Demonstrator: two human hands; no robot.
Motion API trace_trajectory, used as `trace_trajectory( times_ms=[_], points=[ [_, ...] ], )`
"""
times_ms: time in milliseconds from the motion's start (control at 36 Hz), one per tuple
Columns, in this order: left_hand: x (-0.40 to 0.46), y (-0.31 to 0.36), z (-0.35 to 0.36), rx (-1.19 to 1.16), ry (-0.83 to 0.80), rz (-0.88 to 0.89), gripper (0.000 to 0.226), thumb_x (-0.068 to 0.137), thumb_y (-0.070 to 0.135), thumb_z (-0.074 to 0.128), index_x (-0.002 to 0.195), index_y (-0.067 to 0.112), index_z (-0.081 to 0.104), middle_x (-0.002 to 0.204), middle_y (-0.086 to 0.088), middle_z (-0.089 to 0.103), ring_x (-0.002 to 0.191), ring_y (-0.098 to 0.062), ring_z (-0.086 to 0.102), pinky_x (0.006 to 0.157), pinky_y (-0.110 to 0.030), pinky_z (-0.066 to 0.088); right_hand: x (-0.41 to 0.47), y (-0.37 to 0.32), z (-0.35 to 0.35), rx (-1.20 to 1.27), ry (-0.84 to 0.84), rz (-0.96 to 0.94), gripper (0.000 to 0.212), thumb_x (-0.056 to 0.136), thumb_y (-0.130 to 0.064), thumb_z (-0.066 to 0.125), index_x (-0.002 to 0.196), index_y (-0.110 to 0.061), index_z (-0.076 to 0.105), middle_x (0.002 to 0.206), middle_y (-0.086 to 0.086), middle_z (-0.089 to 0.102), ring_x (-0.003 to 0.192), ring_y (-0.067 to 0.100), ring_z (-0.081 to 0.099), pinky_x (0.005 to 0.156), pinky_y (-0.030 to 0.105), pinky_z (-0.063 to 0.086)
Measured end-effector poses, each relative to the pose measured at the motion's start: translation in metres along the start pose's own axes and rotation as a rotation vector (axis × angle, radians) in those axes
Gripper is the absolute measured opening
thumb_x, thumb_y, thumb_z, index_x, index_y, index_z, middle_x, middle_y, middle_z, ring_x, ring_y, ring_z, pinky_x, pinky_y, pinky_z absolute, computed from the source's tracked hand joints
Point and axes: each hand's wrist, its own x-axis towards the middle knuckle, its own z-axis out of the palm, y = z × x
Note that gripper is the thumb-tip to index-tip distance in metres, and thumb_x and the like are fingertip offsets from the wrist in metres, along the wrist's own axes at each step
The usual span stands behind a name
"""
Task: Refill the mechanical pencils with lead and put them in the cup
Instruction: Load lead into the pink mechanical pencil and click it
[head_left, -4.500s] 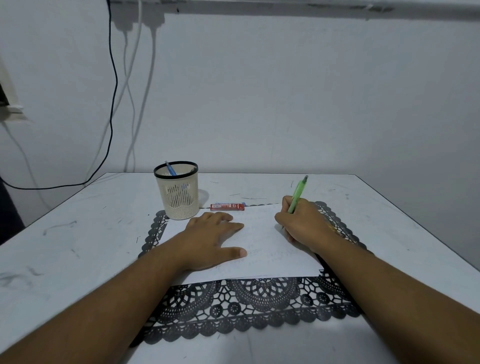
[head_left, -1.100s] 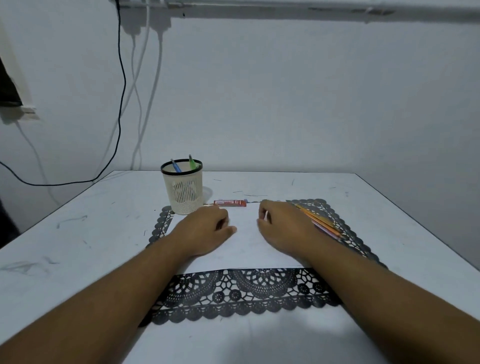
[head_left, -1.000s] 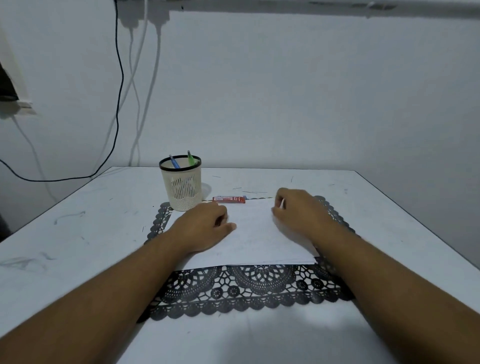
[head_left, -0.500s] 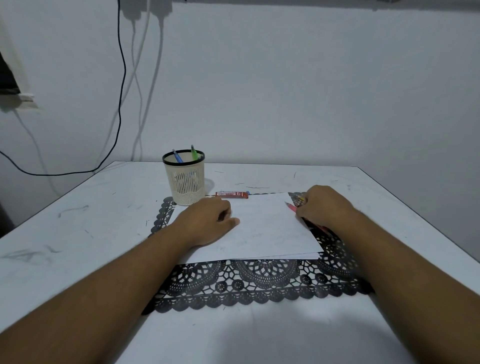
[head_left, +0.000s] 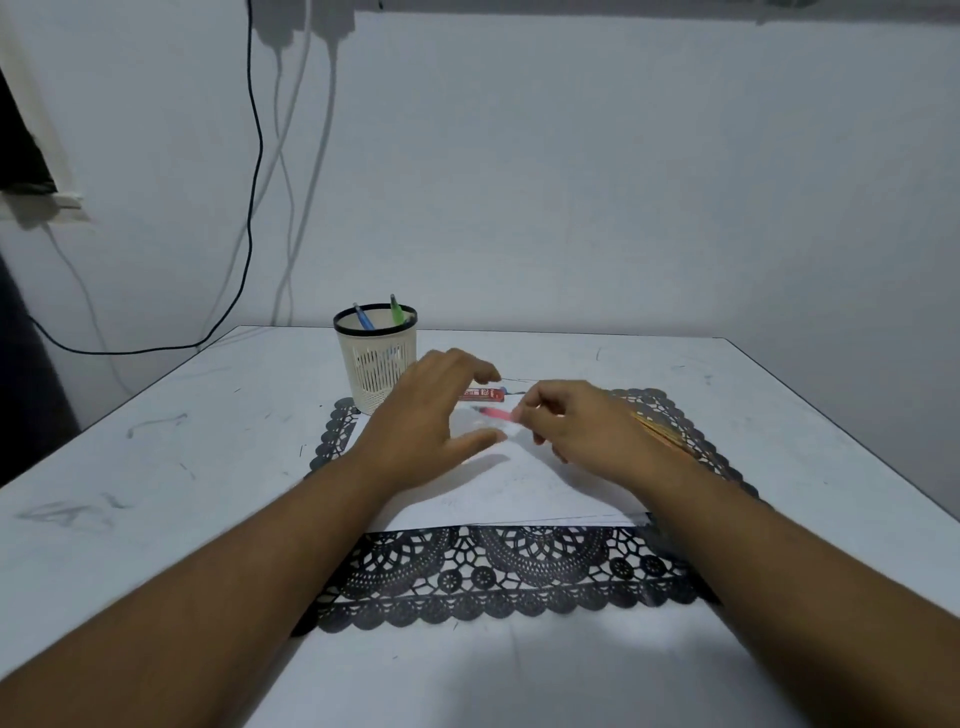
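Observation:
My right hand (head_left: 576, 434) holds a pink mechanical pencil (head_left: 496, 413) above the white paper (head_left: 519, 491), its tip pointing left. My left hand (head_left: 434, 423) hovers just left of that tip with fingers spread and holds nothing. Behind the hands lies a red lead case (head_left: 480, 395). A cream mesh cup (head_left: 375, 358) with a black rim stands at the mat's far left corner, with a blue pencil (head_left: 362, 315) and a green pencil (head_left: 396, 308) standing in it. More pencils (head_left: 662, 434) lie on the mat behind my right wrist, mostly hidden.
A black lace placemat (head_left: 498, 577) lies under the paper on the white table (head_left: 156, 467). Cables (head_left: 254, 171) hang down the wall at the back left. The table's right edge runs close to the mat's right side.
My right hand picked up the pink pencil from the pile at the right and carried it to the middle. My left hand lifted off the paper and opened toward it.

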Motion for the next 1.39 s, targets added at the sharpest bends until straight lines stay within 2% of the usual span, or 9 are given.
trace_trajectory(
  times_ms=[83,167,333,444,556,639,861,1194,1389],
  points=[
    [0.001,0.003,0.001,0.071,-0.079,0.034,0.034,0.089,0.044,0.075,0.119,0.03,0.066,0.106,0.015,0.068,0.096,-0.006,0.057,0.096,-0.034,0.04,-0.001,0.0,0.011,0.041,-0.042,-0.051,0.019,0.101,-0.036,0.065,0.087,-0.027,0.074,0.077,-0.01,0.068,0.058,-0.008,0.054,0.057,0.013,0.036],
    [0.002,-0.004,0.001,0.055,-0.103,-0.013,0.012,0.092,0.039,0.074,0.099,0.03,0.072,0.085,0.016,0.07,0.075,-0.003,0.059,0.078,-0.035,0.053,0.0,0.002,0.017,0.12,-0.047,-0.065,0.014,0.101,-0.032,0.067,0.089,-0.029,0.074,0.084,-0.009,0.07,0.065,-0.007,0.058,0.057,0.009,0.039],
    [0.001,-0.015,-0.004,-0.026,-0.157,-0.179,0.004,0.095,0.031,0.07,0.093,0.028,0.069,0.081,0.014,0.068,0.076,-0.003,0.062,0.073,-0.037,0.055,0.005,0.014,0.007,0.028,0.064,-0.052,0.005,0.096,-0.031,0.072,0.093,-0.031,0.075,0.091,-0.014,0.069,0.067,-0.011,0.054,0.063,0.022,0.035],
    [-0.003,-0.012,0.004,-0.086,-0.172,-0.249,0.003,0.093,0.035,0.067,0.091,0.034,0.065,0.079,0.013,0.067,0.073,-0.006,0.062,0.069,-0.043,0.056,0.003,0.019,0.009,0.067,0.043,-0.005,0.012,0.098,-0.033,0.071,0.088,-0.033,0.077,0.085,-0.01,0.069,0.067,0.007,0.056,0.058,0.023,0.038],
    [-0.005,-0.005,0.009,-0.148,-0.217,-0.238,0.019,0.091,0.037,0.071,0.108,0.038,0.064,0.083,0.014,0.066,0.075,-0.004,0.061,0.067,-0.035,0.053,0.002,0.014,0.02,0.175,0.018,-0.011,0.013,0.099,-0.029,0.07,0.088,-0.026,0.077,0.081,0.0,0.068,0.061,0.013,0.05,0.052,0.031,0.038],
    [-0.002,-0.001,0.011,-0.13,-0.194,-0.19,0.002,0.095,0.033,0.068,0.096,0.033,0.067,0.076,0.012,0.063,0.068,-0.003,0.056,0.06,-0.031,0.046,0.002,0.012,0.025,0.196,0.001,-0.031,0.012,0.098,-0.032,0.071,0.089,-0.026,0.076,0.082,-0.001,0.068,0.065,0.013,0.052,0.057,0.033,0.041],
    [-0.002,-0.008,0.004,-0.095,-0.184,-0.263,0.008,0.099,0.02,0.062,0.099,0.025,0.068,0.078,0.015,0.06,0.069,-0.001,0.054,0.059,-0.021,0.036,0.004,0.028,0.017,0.285,0.082,-0.023,0.005,0.095,-0.025,0.076,0.095,-0.03,0.076,0.08,-0.005,0.067,0.068,0.012,0.058,0.064,0.037,0.05],
    [-0.001,-0.005,0.003,-0.144,-0.157,-0.262,0.005,0.098,0.023,0.065,0.095,0.027,0.067,0.07,0.013,0.057,0.063,0.001,0.05,0.055,-0.017,0.033,0.003,0.022,0.018,0.262,0.08,-0.049,0.009,0.097,-0.026,0.073,0.089,-0.026,0.077,0.08,-0.001,0.071,0.068,0.01,0.057,0.064,0.032,0.046],
    [-0.001,-0.004,0.003,-0.127,-0.16,-0.256,0.01,0.098,0.022,0.065,0.093,0.03,0.064,0.069,0.013,0.053,0.061,-0.001,0.047,0.054,-0.018,0.03,0.002,0.021,0.016,0.204,0.085,-0.037,0.012,0.098,-0.029,0.071,0.089,-0.027,0.077,0.076,-0.013,0.067,0.067,0.004,0.055,0.064,0.024,0.042]
  ],
)
